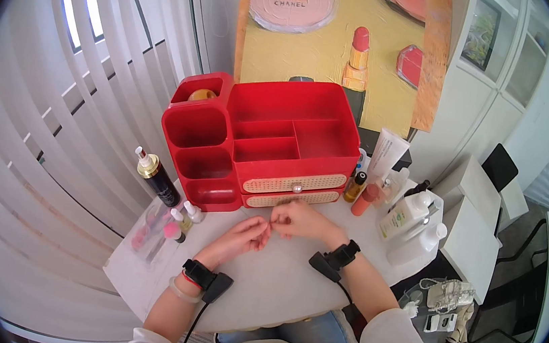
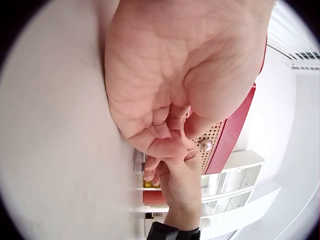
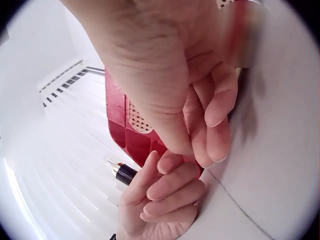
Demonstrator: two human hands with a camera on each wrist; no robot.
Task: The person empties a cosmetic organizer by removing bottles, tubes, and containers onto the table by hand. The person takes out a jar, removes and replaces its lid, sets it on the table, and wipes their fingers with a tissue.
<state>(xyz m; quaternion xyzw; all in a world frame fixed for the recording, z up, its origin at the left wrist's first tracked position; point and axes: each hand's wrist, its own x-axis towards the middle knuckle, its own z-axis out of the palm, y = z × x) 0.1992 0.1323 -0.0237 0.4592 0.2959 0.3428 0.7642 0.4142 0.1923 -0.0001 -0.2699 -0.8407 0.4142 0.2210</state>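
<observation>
My left hand [image 1: 246, 237] lies low over the white table, palm inward, fingers loosely bent. Meeting it from the right, my right hand [image 1: 296, 220] has its thumb and fingers partly curled. The fingertips of both hands come together, as the right wrist view shows at the left fingers [image 3: 172, 187] and the right thumb [image 3: 172, 132]. No object shows between them. Right behind the hands stands a red organizer [image 1: 292, 163] with open compartments and two woven-front drawers. The upper drawer [image 1: 286, 184] carries a round pearly knob; the right hand overlaps the lower drawer [image 1: 264, 199] in the head view.
A dark pump bottle [image 1: 163, 184] and small nail polish bottles [image 1: 176, 228] stand left of the organizer. To its right are a white tube [image 1: 387, 154], a coral bottle [image 1: 364, 201] and white jugs [image 1: 410, 228] in a tray. A lipstick painting [image 1: 335, 56] rises behind.
</observation>
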